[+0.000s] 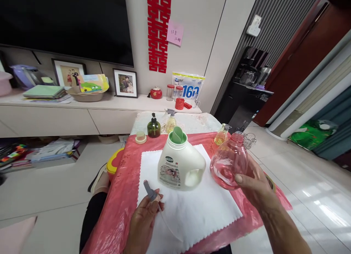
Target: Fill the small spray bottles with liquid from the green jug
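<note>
My left hand pinches a grey pump head, its thin clear tube trailing down over the white cloth. On the right, my right hand grips a see-through pink bottle from its right side. The bottle's mouth is uncovered and it leans slightly. Between my hands a large white detergent jug stands upright on the cloth, its green pouring spout showing and no cap on it. A pale cap sits on the table to the left behind the jug.
Behind the jug are a dark green pump bottle and a clear pump bottle with yellowish contents. Another small pump bottle stands at the right rear. Red plastic sheeting covers the table. Jars line the cabinet behind.
</note>
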`<state>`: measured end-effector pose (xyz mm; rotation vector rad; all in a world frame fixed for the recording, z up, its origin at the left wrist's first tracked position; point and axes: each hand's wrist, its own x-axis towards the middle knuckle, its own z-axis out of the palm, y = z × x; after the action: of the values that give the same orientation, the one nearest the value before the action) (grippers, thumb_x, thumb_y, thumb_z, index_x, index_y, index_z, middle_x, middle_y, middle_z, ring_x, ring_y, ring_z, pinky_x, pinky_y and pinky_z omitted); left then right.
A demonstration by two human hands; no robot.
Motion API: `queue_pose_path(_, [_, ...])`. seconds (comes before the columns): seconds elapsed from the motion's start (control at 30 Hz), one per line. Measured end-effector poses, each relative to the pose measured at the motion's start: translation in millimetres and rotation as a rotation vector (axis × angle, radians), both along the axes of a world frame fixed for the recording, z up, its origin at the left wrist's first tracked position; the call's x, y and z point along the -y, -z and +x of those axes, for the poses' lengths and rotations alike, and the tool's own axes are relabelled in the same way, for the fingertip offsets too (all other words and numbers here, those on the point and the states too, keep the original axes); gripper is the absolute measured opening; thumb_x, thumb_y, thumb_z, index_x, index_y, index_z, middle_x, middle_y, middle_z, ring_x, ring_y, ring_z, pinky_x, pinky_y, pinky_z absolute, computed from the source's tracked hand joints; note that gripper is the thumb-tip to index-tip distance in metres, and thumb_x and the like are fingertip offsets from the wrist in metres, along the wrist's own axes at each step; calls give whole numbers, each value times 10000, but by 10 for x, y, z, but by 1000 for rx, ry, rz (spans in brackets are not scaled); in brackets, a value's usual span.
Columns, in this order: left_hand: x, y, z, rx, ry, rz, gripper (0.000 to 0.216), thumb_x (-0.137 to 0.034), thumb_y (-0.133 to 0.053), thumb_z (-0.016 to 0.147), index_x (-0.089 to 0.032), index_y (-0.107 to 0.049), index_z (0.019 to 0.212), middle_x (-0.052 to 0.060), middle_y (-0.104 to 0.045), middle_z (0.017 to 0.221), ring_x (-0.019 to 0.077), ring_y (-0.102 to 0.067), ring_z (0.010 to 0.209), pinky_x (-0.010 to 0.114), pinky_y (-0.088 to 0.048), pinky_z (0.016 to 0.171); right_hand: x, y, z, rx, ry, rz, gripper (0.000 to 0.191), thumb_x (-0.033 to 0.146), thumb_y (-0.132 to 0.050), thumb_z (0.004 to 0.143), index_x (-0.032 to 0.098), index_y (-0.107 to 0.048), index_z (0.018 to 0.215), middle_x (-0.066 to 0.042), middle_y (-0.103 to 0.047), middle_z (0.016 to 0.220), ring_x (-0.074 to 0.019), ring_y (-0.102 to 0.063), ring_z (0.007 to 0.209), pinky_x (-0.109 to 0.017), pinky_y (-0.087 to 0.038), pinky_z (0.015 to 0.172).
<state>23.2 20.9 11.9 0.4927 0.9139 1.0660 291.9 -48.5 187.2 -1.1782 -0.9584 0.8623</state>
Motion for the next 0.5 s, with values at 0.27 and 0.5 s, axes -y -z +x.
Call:
queue_pose_path(0.27, [15, 78, -26, -11, 3, 50, 498, -448, -938, 560, -181, -785, 952, 53, -751, 840, 149, -646, 698, 247, -548, 683, -213, -291, 46, 287, 24, -123, 913, 417, -870, 659, 307, -442, 1457, -100, -427, 1546, -368, -443, 1374, -528, -463, 1058])
queue_pose_path(0.5, [59, 62, 41, -11, -58, 118, 487, -504, -902, 602, -189, -776, 951, 49, -741, 799, 148, -628, 664, 264, -523, 675, -342, -448, 14, 845, 56, -167, 801, 542, -802, 729, 426, -439, 1434, -20, -442, 1538, -352, -484, 1331, -590, -444, 1071])
